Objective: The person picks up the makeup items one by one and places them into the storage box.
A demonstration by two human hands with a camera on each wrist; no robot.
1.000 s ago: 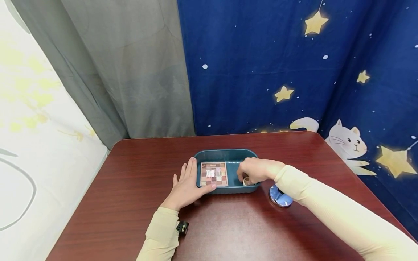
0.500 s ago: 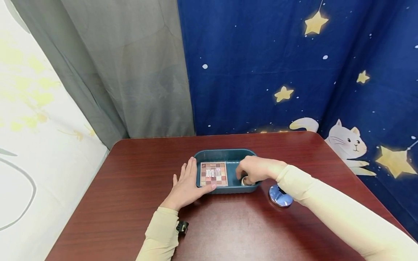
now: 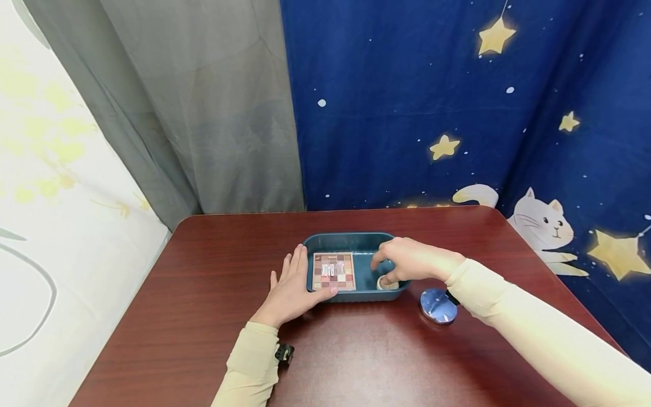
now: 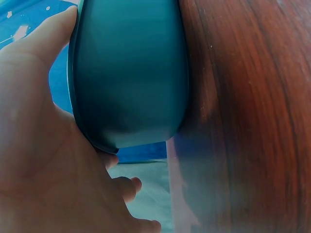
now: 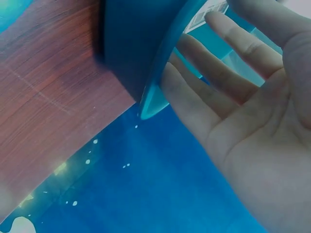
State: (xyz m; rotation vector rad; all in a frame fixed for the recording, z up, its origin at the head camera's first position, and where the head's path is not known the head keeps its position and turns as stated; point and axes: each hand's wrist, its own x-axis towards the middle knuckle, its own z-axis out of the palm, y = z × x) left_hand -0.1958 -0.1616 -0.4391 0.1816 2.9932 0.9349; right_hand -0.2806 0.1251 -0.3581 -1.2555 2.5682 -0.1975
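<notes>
Clock positions are read from the tray's centre, head view. Left hand [image 3: 287, 294] at 9 o'clock: fingers extended against the tray's [image 3: 366, 295] end, thumb on the rim at 7; braced, not gripping. Right hand [image 3: 414, 260] at 3 o'clock: fingers loosely spread, thumb and forefinger well apart over the white round [image 3: 387, 284]; thumb contact cannot be told. The round sits inside at 4 o'clock. The palette [image 3: 333, 272] lies flat inside at 9. Outside at 4, the blue disc [image 3: 438, 306] rests on the bench [image 3: 356, 350]. Curtains [image 3: 229, 113] hang beyond, 10 to 2.
</notes>
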